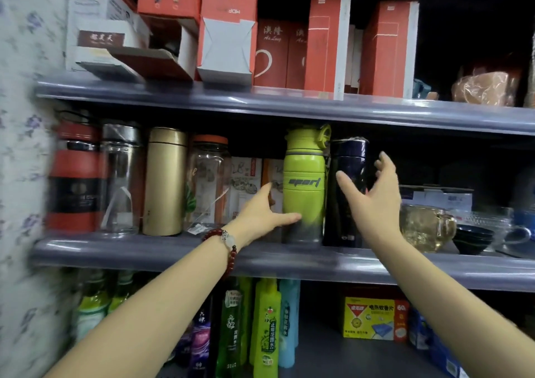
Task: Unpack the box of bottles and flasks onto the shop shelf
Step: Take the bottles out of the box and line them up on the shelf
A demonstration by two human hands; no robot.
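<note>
A lime-green sport bottle [304,180] stands upright on the middle shelf [173,251]. Right beside it is a dark navy flask [348,192]. My left hand [262,214] reaches in from the left, fingers spread, with the thumb touching the green bottle's lower part. My right hand [373,195] hovers open in front of the navy flask, fingers apart, gripping nothing. Further left on the same shelf stand a red flask [73,180], a clear glass bottle [121,180], a gold flask [166,180] and a clear bottle with an orange cap [210,180].
Red cartons [327,44] fill the top shelf. Right of the navy flask sit a gold-tinted glass jug [424,227], dark bowls [473,240] and glassware. The bottom shelf holds green and blue liquid bottles [266,328] and a yellow box [373,318]. A flowered wall is at left.
</note>
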